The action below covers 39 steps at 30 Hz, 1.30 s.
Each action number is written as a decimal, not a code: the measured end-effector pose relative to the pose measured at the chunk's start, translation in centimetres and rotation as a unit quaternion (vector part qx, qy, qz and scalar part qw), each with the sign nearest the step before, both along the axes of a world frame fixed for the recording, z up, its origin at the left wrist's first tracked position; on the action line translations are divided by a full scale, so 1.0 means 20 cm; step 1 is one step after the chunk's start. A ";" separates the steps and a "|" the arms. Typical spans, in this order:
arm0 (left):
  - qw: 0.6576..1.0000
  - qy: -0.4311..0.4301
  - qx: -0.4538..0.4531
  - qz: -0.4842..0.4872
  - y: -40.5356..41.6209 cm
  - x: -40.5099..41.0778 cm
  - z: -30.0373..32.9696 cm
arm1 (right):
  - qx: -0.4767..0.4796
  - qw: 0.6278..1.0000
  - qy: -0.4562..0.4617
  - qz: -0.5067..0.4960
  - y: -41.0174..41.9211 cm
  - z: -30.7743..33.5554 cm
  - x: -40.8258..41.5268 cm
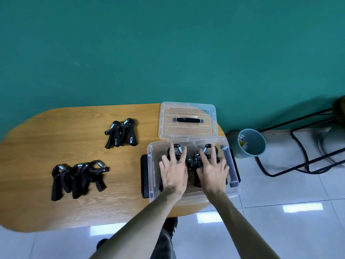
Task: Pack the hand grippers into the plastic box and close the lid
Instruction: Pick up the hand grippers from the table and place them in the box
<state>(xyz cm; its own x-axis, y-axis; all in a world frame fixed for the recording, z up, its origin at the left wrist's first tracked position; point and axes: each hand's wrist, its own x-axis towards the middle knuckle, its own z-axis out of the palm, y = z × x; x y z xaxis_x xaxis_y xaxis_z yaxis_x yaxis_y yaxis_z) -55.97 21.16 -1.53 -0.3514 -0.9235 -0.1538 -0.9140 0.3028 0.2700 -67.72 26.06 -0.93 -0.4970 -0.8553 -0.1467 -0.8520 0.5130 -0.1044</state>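
Note:
A clear plastic box stands at the right end of the wooden table, holding several black hand grippers. Both my hands are inside it. My left hand lies flat with fingers spread on the grippers at the left. My right hand lies the same way on those at the right. The clear lid with a black handle lies flat just behind the box. Two more heaps of hand grippers rest on the table: one at mid-left, one nearer the front left.
The oval wooden table ends just right of the box. A teal bin and a black metal frame stand on the tiled floor to the right. A green wall lies behind. My shoes show below the table edge.

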 end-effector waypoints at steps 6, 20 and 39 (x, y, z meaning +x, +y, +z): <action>0.997 -0.033 0.041 0.049 -0.01 -0.06 -0.19 | 0.007 0.998 -0.069 0.009 0.00 -0.21 -0.10; 0.987 -0.102 0.107 0.056 -0.01 -0.06 -0.48 | 0.032 0.987 -0.129 0.087 -0.05 -0.50 -0.18; 0.999 -0.027 -0.014 0.021 -0.13 0.06 -0.03 | -0.020 0.993 0.003 0.118 -0.20 -0.12 0.00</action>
<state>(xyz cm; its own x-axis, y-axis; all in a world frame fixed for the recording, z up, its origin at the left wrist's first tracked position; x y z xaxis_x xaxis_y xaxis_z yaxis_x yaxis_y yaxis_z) -54.75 18.62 -2.22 -0.3045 -0.9414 -0.1452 -0.9390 0.2711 0.2118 -67.63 22.06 -3.27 -0.2836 -0.9530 -0.1067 -0.9485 0.2952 -0.1148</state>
